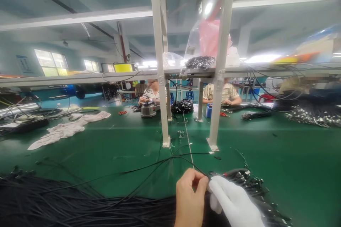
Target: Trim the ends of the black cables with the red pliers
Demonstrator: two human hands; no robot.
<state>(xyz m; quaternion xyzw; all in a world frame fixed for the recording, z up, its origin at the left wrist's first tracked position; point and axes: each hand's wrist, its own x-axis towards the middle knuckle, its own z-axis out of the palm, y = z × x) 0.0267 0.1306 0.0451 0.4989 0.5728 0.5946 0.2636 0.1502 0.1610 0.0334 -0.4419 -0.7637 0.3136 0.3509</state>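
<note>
I pinch a thin, round, black cable [196, 167], the gripped part hidden from view. From my grip it bends forward and left in a slack curve, crossing another slim black cable [199, 153] over the smooth green tabletop [112, 145].

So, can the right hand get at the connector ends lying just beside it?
Probably yes: the gloved right hand is close beside the connector ends, with nothing visible blocking the way, though it meets the left hand at a black cable.
</note>
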